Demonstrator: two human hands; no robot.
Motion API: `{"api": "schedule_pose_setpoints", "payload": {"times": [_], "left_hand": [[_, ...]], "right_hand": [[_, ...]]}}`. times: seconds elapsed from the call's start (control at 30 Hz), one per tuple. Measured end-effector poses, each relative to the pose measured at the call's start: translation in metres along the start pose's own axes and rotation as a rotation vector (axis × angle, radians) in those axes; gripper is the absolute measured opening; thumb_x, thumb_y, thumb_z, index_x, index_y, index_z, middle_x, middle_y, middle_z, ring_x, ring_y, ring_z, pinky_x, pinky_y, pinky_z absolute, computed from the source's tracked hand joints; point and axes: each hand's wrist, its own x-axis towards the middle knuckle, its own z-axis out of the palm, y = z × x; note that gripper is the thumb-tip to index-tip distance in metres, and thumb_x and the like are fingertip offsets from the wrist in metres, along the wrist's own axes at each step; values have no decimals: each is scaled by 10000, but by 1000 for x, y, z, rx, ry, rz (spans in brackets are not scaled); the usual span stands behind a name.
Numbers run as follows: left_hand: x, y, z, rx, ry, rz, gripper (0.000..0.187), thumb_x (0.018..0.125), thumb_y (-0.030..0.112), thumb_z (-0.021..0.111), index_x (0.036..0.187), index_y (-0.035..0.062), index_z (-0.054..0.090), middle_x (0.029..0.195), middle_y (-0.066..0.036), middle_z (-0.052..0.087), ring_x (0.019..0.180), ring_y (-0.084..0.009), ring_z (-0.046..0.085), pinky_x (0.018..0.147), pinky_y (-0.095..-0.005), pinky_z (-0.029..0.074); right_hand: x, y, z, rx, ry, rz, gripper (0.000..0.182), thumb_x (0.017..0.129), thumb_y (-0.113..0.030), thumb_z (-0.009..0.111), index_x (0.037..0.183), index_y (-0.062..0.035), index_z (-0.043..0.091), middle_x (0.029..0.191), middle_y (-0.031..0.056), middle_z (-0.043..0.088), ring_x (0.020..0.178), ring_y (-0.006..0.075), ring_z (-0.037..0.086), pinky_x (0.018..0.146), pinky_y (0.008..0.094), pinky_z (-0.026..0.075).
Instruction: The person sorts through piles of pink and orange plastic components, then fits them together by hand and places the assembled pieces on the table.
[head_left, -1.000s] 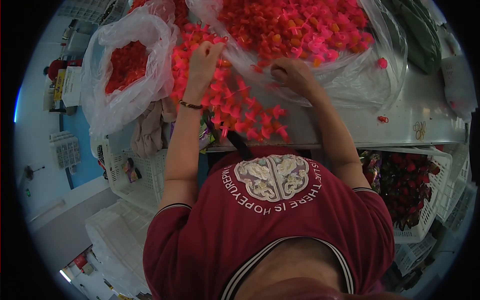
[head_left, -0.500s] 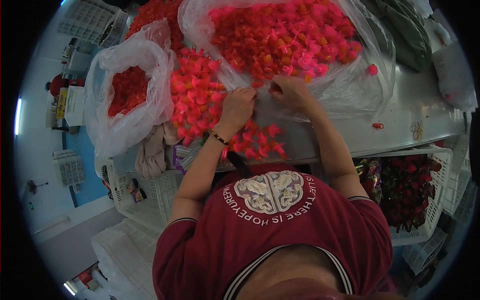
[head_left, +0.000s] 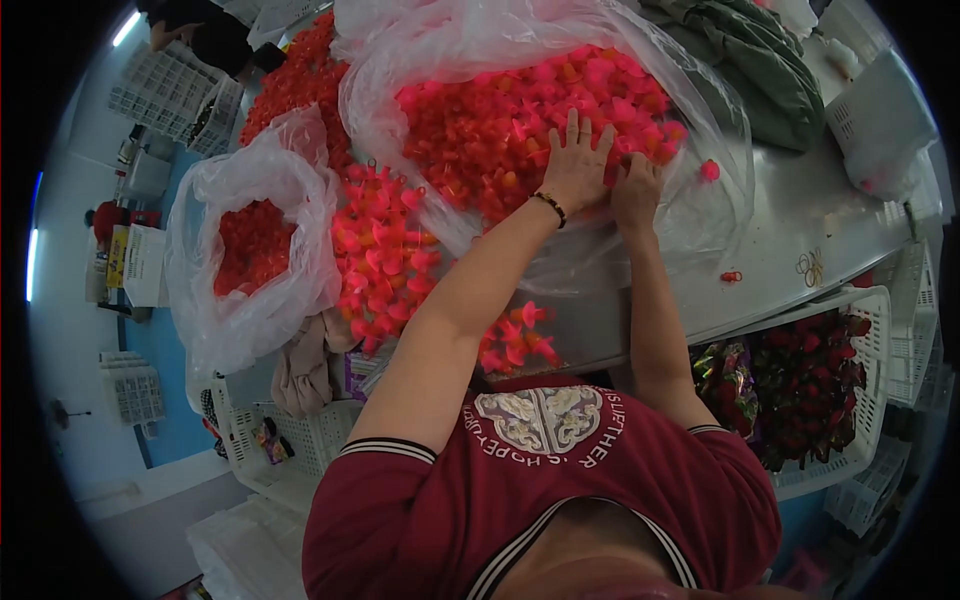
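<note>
Pink and red plastic pieces [head_left: 500, 130] fill a large clear bag lying open on the metal table [head_left: 790, 220]. My left hand [head_left: 578, 170], with a beaded bracelet on its wrist, lies on the pieces at the bag's near right part, fingers spread. Close beside it on the right, my right hand [head_left: 636, 190] has its fingers curled together; what they hold, if anything, is hidden. More pink pieces [head_left: 380, 240] are heaped left of the bag, and a few [head_left: 520, 335] lie near the table's front edge.
Left stands a plastic bag [head_left: 190, 240] of red pieces. A crate [head_left: 875, 400] with dark red flowers is at right, a white crate [head_left: 240, 425] below left. Green cloth [head_left: 750, 70] and a white basket [head_left: 880, 120] are at back right. Another person's arm [head_left: 170, 35] shows top left.
Both hands have moved away from my body and to the right, onto the pieces in the large bag. My left hand has opened out. The view has shifted, and a person has appeared at top left.
</note>
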Motion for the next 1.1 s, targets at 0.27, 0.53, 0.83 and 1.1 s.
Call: {"api": "schedule_pose_setpoints", "payload": {"times": [0.27, 0.53, 0.83, 1.1], "left_hand": [[-85, -13, -15, -38, 193, 61, 372, 819, 209, 603, 1153, 53, 552, 1368, -242, 438, 1375, -396, 303, 1047, -536, 333], [-131, -17, -19, 57, 141, 64, 301, 768, 135, 631, 1057, 68, 576, 1206, -160, 540, 1062, -312, 560, 853, -415, 443], [-134, -40, -64, -1965, 260, -727, 224, 933, 208, 530, 1116, 87, 577, 1031, -60, 625, 945, -196, 614, 766, -351, 502], [-146, -39, -72, -2321, 180, -767, 227, 915, 165, 566, 1131, 95, 573, 1085, -72, 618, 986, -209, 607, 816, -357, 522]], "right_hand": [[-10, -41, -18, 244, -137, -177, 185, 816, -114, 661, 971, -26, 610, 846, 156, 652, 877, 357, 592, 787, 429, 478], [-36, -76, -17, 555, -346, -302, 178, 859, -60, 627, 1028, -7, 633, 929, 150, 674, 806, 264, 659, 701, 335, 511], [-36, -86, -26, 1120, -612, 152, 241, 908, -11, 556, 1135, 17, 631, 922, 25, 667, 772, 94, 579, 725, 241, 486], [-47, -93, -23, 1350, -842, 258, 258, 929, -28, 543, 1176, 18, 604, 898, 37, 649, 772, 104, 583, 729, 241, 489]]}}
